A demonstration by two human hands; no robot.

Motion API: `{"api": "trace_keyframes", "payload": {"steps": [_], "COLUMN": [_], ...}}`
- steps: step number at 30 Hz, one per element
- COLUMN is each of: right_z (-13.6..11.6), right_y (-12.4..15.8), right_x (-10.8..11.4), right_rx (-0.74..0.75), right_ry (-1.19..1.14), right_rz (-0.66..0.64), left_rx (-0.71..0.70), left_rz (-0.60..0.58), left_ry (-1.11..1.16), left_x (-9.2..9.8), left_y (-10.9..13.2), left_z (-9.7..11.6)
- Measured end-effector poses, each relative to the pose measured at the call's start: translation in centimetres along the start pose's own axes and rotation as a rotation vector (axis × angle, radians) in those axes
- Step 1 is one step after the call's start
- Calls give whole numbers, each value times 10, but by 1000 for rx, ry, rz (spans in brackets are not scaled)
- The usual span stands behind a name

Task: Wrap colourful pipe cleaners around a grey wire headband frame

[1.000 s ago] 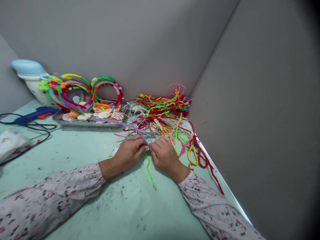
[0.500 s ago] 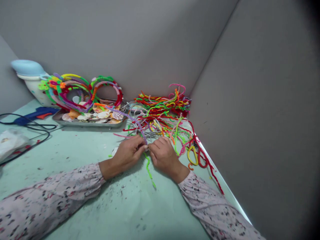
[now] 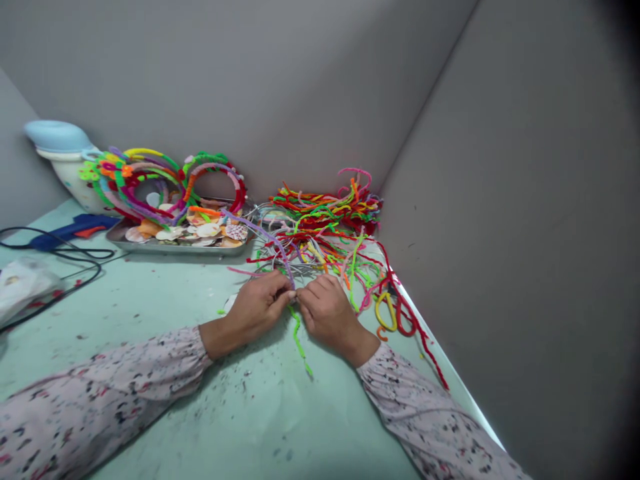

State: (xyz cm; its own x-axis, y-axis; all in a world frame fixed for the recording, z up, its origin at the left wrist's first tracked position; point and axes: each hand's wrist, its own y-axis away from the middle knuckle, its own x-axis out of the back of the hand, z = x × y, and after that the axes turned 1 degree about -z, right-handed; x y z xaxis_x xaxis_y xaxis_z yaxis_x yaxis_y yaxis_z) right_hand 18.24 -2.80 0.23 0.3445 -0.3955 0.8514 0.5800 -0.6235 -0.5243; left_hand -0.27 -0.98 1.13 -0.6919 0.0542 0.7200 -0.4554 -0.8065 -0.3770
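A pale green table [image 3: 240,413] bears a metal tray [image 3: 175,250], glue gun [image 3: 56,235] and tangled pipe cleaners [image 3: 320,217]

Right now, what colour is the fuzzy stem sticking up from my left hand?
The fuzzy stem is light purple; the head view shows it.

Blue glue gun [image 3: 63,233] beside metal tray [image 3: 175,249].

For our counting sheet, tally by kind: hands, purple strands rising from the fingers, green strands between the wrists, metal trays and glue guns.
Hands: 2, left hand and right hand
Purple strand: 1
Green strand: 1
Tray: 1
Glue gun: 1
Total: 6
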Motion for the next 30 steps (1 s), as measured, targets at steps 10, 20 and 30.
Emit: {"api": "trace_keyframes", "payload": {"steps": [10, 20, 30], "right_z": [-1, 0, -1], "right_y": [0, 0, 0], "right_x": [0, 0, 0], "right_rx": [2, 10, -1], "right_ry": [-1, 1, -7], "right_rz": [-7, 1, -11], "left_rx": [-10, -3, 10], "left_rz": [8, 3, 5], "left_ry": [-6, -8, -10], "left_x": [0, -1, 0], "left_y": [-1, -1, -1], "left_z": [1, 0, 2]}}
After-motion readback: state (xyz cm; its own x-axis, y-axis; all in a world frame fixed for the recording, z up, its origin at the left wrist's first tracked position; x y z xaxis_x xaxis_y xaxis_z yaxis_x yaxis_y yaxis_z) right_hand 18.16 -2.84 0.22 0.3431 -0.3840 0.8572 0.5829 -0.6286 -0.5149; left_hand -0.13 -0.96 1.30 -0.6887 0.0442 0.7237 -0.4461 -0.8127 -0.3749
